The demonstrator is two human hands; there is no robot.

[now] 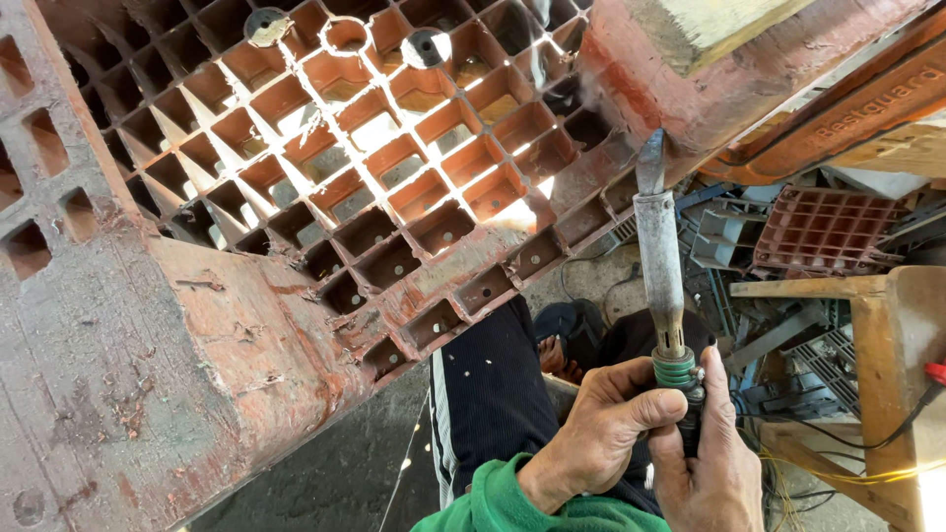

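no cartons, wrapped packages, paper labels, signs or screens show from where i stand. the nearest thing to a marking is a line of raised moulded lettering on the rim of an orange-red plastic crate [867,103] at the upper right, the same colour as the plastic around it, running at a slant along the edge. it sits above a smaller red grid crate [823,232] lying among grey plastic scrap, which carries no marking i can make out. the big red gridded crate [325,187] filling the left and middle shows only bare, scuffed plastic, with no sticker or tag on the faces turned this way.
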